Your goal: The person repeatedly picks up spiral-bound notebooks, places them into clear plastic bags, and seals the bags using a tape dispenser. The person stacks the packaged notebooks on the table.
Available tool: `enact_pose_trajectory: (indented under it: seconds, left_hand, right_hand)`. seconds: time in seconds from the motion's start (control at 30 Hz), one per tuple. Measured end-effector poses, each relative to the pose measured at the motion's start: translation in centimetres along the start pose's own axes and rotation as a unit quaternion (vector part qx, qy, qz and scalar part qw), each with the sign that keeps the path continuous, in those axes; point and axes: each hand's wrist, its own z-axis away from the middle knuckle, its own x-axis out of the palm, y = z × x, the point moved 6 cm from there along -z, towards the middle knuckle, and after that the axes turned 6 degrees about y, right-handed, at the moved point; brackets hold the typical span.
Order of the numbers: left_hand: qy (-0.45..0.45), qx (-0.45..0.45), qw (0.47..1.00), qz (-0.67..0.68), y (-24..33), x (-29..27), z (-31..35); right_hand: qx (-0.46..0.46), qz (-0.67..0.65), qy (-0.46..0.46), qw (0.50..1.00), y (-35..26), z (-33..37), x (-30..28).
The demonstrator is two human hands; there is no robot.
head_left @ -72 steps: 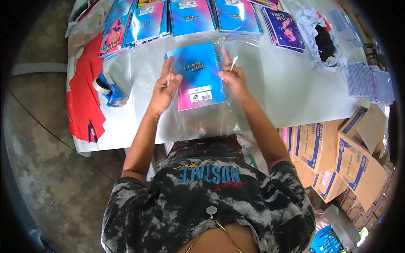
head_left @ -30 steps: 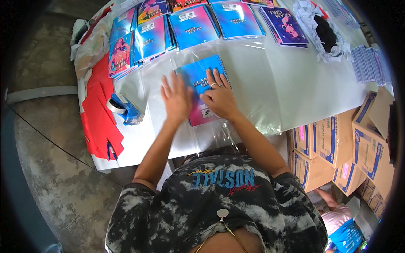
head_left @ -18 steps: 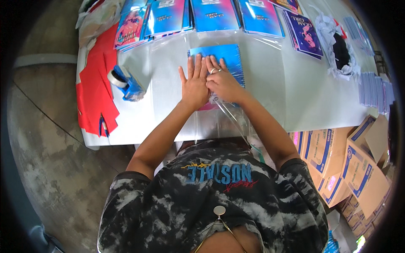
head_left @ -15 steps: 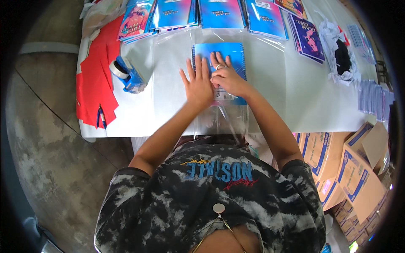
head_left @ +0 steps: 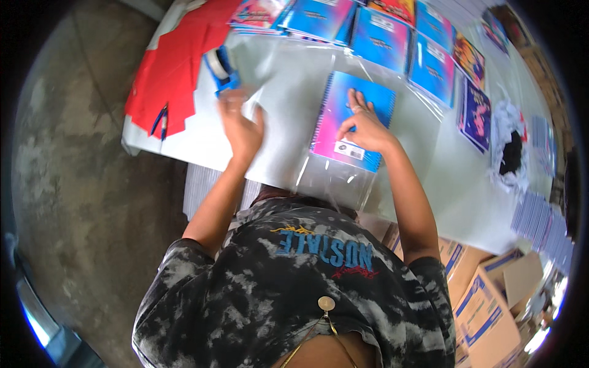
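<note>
A spiral notebook with a blue and pink cover lies on the white table, a barcode label near its lower edge. Clear plastic film reaches from under it over the table's front edge. My right hand rests on the notebook, fingers stretched out, thumb apart. Away to the left, my left hand is at the near end of a blue tape dispenser with a pale roll. Its fingertips are smeared by motion, but thumb and fingers stand apart; whether they touch the dispenser I cannot tell.
Red sheets cover the table's left side, with a blue-handled tool on them. Stacked notebooks line the back. At the right are a purple notebook, crumpled white plastic and stacked notebooks. Cardboard boxes stand below.
My left hand has left the notebook and moved left to the tape dispenser. My right hand stays on the notebook. The whole view has turned and shifted.
</note>
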Motion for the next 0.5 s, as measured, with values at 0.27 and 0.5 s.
enact_pose_trajectory:
  seconds: [0.27,0.5]
  left_hand:
    - [-0.181,-0.517,0.818,0.175,-13.3,1.6,-4.4]
    - [-0.184,-0.436,0.811,0.344,-14.1,-0.1,1.5]
  right_hand:
    - [0.01,-0.039,0.108,0.993,-0.1,-0.3,-0.8]
    - [0.01,-0.095,0.15,0.984,0.6,0.1,-1.1]
